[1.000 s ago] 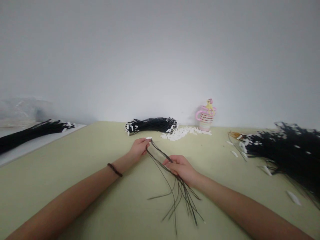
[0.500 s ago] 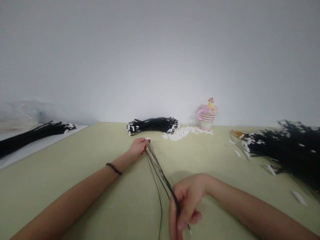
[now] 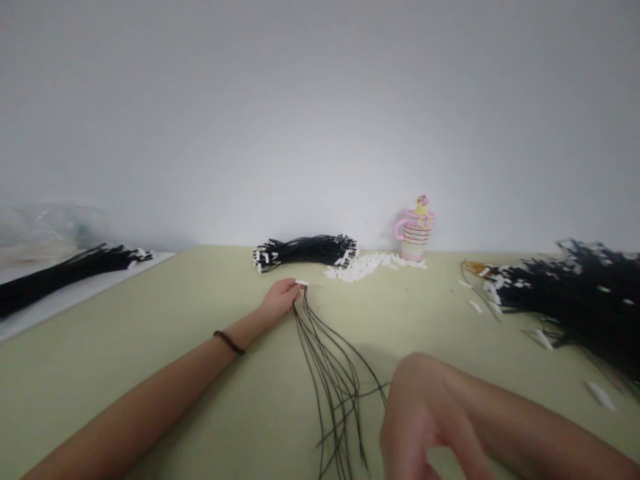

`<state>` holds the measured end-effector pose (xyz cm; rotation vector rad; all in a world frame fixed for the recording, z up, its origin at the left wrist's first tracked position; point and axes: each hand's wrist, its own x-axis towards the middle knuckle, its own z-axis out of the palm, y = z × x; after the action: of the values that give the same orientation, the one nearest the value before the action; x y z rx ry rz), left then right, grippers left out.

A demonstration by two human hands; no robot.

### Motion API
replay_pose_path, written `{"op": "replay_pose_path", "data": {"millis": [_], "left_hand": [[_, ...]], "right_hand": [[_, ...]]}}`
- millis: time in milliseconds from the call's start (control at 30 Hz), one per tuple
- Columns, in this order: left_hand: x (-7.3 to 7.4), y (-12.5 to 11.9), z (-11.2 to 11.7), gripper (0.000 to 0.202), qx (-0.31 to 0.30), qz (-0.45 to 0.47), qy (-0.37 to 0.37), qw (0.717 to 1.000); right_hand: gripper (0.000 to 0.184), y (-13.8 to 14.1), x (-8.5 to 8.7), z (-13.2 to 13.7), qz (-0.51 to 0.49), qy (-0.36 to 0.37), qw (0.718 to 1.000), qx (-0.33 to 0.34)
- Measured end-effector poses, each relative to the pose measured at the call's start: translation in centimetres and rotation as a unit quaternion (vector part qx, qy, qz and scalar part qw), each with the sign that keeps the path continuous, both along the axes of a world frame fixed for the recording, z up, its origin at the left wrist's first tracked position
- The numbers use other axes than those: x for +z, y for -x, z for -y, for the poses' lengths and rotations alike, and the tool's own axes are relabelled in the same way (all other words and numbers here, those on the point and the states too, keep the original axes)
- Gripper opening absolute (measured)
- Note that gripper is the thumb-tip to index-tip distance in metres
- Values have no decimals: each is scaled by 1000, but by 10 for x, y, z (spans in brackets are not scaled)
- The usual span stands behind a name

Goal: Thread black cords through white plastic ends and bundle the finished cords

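My left hand [image 3: 281, 300] is closed on a bundle of thin black wires [image 3: 325, 360], pinching them near one end. A small white connector [image 3: 301, 283] sticks out at its fingertips. From there the wires fan out loosely over the table toward the near edge, some of them crossing. My right hand [image 3: 420, 420] is at the lower right, beside the loose wires, with its thumb and fingers apart. The picture's bottom edge cuts off its fingertips. One or two wire ends run up to the side of this hand, and I cannot see whether they touch it.
A tied-looking bundle of black wires [image 3: 305, 250] lies by the wall, beside a pile of white connectors [image 3: 360, 265]. A pink striped mug [image 3: 415, 240] stands behind them. More black wires lie in a heap [image 3: 575, 300] at right and a bundle [image 3: 70, 270] at left.
My right hand has let go of the wires and moved right and toward me. The wires, drawn together before, now spread loosely. My left hand keeps its hold, nearly still.
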<state>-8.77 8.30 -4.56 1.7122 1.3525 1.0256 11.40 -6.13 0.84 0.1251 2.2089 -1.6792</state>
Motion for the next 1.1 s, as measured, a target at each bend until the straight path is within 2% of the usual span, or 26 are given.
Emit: {"op": "replay_pose_path", "data": {"millis": [133,267,367,400,433,467,500,533,567,600,633,767,833,967,1100], "left_hand": [[2,-2,1,25,7,-22,-7,1000],[7,-4,5,24,20,-43,-25,999],[11,-7,11,26,26,-56,-43,997],[11,-9,14,26,27,-61,-49,997],[11,-11,18,26,27,-66,-49,996],[11,-15,22,26,25,-71,-46,996],[11,-19,28,25,22,-74,-39,996],[12,-23,33,24,17,-76,-18,997],[12,-28,39,23,5,-70,2,998],[12,-32,44,22,-12,-61,31,998],[13,-36,50,21,-31,-48,60,997],[14,-47,62,20,-133,24,159,978],[14,-48,64,18,-163,62,179,968],[10,-47,65,21,-205,114,165,958],[9,-46,66,22,-223,127,127,958]], "right_hand": [[50,-30,9,-5,-14,-4,995,-99],[65,-59,21,1,-48,89,989,-106],[81,-61,29,-6,-58,175,977,-105],[78,-57,27,-12,-59,182,972,-136],[70,-50,22,-20,-68,174,962,-199],[58,-43,14,-28,-111,153,934,-303],[44,-35,4,-35,-154,117,884,-426],[34,-28,-8,-42,-181,83,816,-542],[31,-22,-18,-47,-183,63,756,-626],[30,-17,-28,-50,-171,49,727,-663],[31,-14,-36,-52,-158,38,714,-681],[35,-7,-48,-49,-164,3,752,-639],[38,-5,-50,-47,-193,-10,750,-632],[41,-3,-56,-47,-220,-22,729,-648],[30,-4,-59,-47,-221,-48,737,-636]]}}
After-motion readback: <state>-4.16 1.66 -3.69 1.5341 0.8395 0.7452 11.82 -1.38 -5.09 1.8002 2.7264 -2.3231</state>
